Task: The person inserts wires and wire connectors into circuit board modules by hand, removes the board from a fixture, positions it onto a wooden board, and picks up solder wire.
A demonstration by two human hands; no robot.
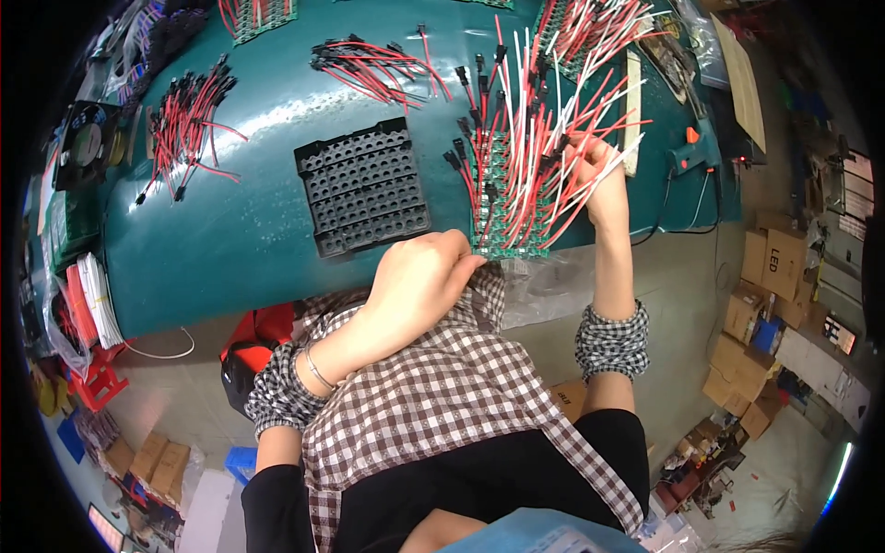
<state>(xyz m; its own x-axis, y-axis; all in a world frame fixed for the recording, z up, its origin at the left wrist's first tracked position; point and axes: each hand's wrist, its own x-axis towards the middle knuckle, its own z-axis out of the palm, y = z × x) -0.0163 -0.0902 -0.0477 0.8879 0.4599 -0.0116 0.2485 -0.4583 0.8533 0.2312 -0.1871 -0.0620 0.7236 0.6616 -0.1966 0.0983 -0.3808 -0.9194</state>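
Note:
A green circuit board panel lies at the table's front edge, crowded with upright red and white wires and small black connectors. At its near left corner, my left hand is closed with the fingertips pinching the board's edge. My right hand reaches into the wires on the panel's right side. Its fingers are closed around some of them, and the wires partly hide the fingertips. Just left of the panel, a black plastic tray with rows of round holes lies flat.
Bundles of red-and-black connector leads lie at the far left and back middle. Another wired board sits at the back right. A hot glue gun rests by the right edge. A small fan stands far left. Cardboard boxes are stacked on the floor.

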